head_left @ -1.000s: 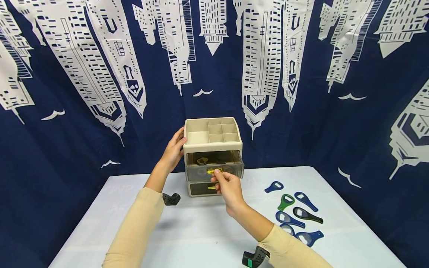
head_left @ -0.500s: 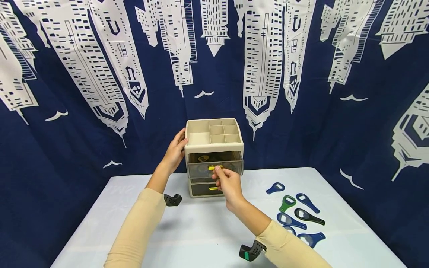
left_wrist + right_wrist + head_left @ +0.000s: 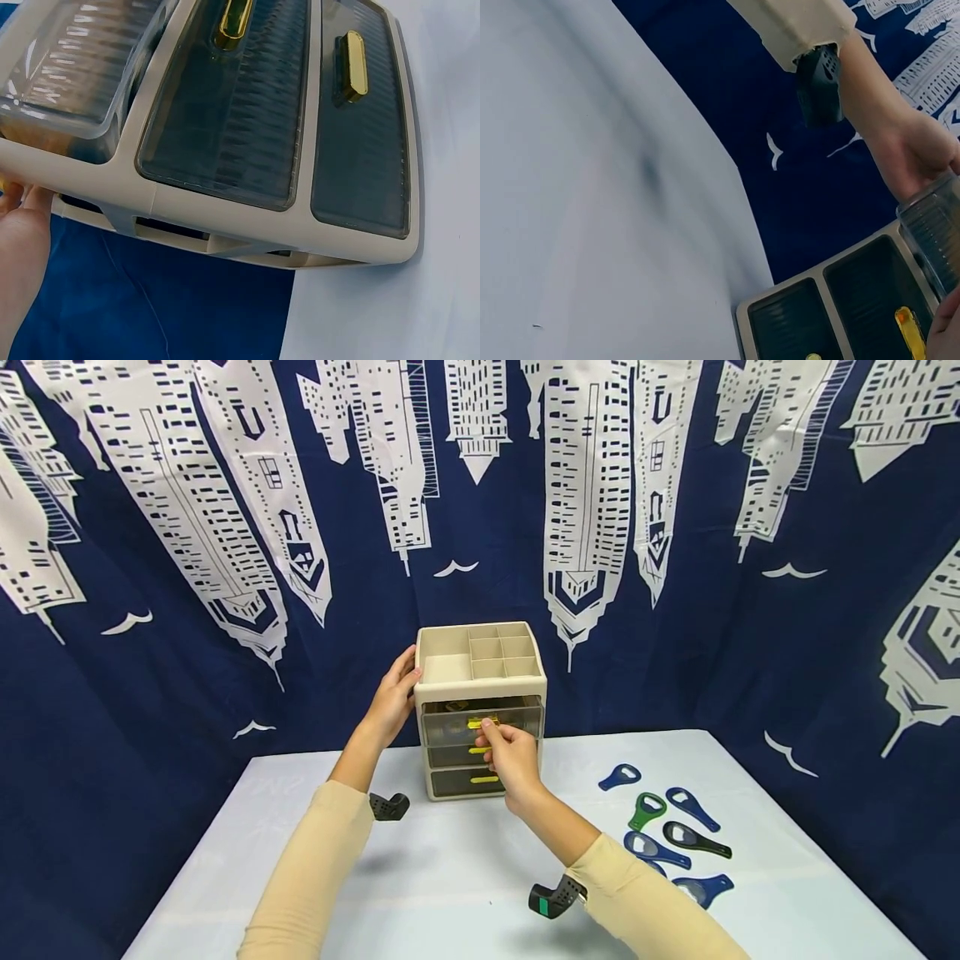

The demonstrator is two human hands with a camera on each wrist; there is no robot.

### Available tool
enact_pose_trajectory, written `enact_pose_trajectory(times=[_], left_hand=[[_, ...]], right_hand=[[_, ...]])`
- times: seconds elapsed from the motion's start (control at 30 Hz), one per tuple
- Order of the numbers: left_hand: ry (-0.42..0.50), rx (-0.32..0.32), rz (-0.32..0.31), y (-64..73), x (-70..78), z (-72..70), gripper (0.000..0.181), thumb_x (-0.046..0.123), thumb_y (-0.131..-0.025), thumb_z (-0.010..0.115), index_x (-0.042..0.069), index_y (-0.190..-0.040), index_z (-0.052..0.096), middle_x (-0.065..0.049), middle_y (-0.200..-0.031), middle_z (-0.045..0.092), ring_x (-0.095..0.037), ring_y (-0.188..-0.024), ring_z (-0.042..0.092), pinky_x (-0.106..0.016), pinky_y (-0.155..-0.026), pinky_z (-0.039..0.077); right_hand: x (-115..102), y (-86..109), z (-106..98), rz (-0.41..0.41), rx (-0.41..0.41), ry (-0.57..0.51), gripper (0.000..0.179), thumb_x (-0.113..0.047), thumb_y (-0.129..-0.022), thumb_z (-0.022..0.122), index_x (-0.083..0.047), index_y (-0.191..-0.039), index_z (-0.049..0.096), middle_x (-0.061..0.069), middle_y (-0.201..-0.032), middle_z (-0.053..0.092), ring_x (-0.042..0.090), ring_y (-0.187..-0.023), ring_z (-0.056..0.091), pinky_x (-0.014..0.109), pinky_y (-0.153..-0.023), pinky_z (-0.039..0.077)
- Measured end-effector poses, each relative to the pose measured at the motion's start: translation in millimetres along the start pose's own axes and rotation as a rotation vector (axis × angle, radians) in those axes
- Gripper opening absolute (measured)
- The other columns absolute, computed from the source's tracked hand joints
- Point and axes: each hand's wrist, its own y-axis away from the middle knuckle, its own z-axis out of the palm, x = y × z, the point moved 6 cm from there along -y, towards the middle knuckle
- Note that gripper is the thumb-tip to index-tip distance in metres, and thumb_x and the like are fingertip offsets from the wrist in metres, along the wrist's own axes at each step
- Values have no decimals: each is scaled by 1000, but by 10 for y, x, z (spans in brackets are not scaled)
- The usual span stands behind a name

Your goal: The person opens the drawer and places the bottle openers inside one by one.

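Note:
A beige desktop drawer organizer (image 3: 480,686) stands at the back of the table, with divided compartments on top. Its clear top drawer (image 3: 442,727) sticks out part way; the two lower drawers are closed. My right hand (image 3: 513,764) pinches the top drawer's yellow handle (image 3: 480,723) between thumb and fingers. My left hand (image 3: 392,700) rests against the organizer's left side, thumb at the upper edge. In the left wrist view part of the left hand (image 3: 22,255) shows beside the frame. Inside the top drawer lies a dark item with a round head (image 3: 456,705), mostly hidden.
On the right of the white table (image 3: 315,868) lie several bottle openers: a green one (image 3: 647,811), a black one (image 3: 696,839) and blue ones, such as the one (image 3: 619,777) farthest back. A dark blue printed cloth (image 3: 360,610) hangs behind the table.
The top drawer has slid inward, with my right hand moving toward the organizer on its handle. The left hand has stayed at the organizer's side.

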Motion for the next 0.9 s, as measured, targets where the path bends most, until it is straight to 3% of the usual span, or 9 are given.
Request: enact_pose_trajectory(times=[0.9], left_hand=[[-2,-3,8,2,31,28,58,9,-114,36,7,-166,11,-15,-170,12,-31,-153,19,-53,-120,22]], right_hand=[[-11,-308,29,16,-2,48,33,-26,-105,63,5,-100,74,1,-77,68,11,-63,53,23,-58,43]])
